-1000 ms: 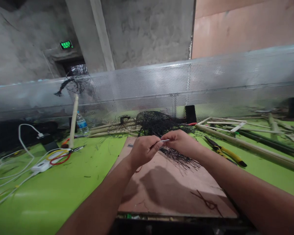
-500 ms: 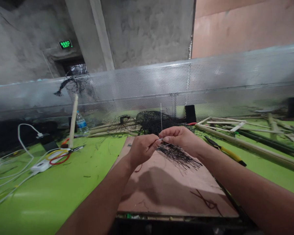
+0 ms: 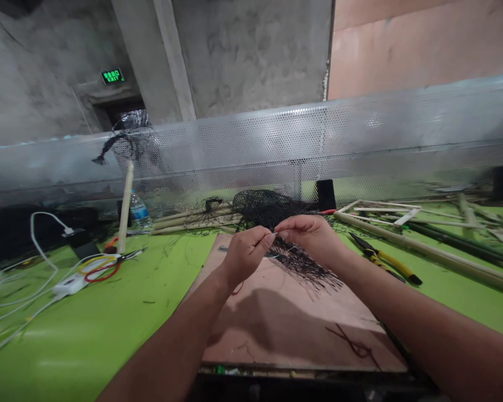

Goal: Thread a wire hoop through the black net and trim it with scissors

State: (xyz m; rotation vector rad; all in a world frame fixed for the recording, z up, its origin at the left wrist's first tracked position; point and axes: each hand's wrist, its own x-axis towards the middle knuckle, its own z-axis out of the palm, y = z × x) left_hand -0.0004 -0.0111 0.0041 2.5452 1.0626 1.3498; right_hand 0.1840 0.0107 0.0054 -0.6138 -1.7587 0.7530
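Observation:
My left hand [image 3: 247,259] and my right hand [image 3: 308,237] meet above a pinkish wooden board [image 3: 302,335]. A slim metal needle [image 3: 272,254] shows just past my left fingers, which pinch it. Fine black netting [image 3: 302,268] hangs from my fingertips onto the board, and a larger dark mass of the net [image 3: 268,207] lies beyond them. My right fingers pinch the mesh. Where the needle passes through the mesh is partly hidden by my fingers.
The board lies on a green tabletop [image 3: 67,329]. Yellow-handled pliers [image 3: 385,265] and bamboo strips [image 3: 427,248] are to the right. White cables [image 3: 33,279], a water bottle [image 3: 139,212] and bamboo rods [image 3: 193,218] are to the left and beyond. A perforated metal sheet [image 3: 251,151] runs behind.
The thin needle that stood upright half a second ago now lies low across the mesh. My hands have shifted slightly, and my fingers are closer to the net.

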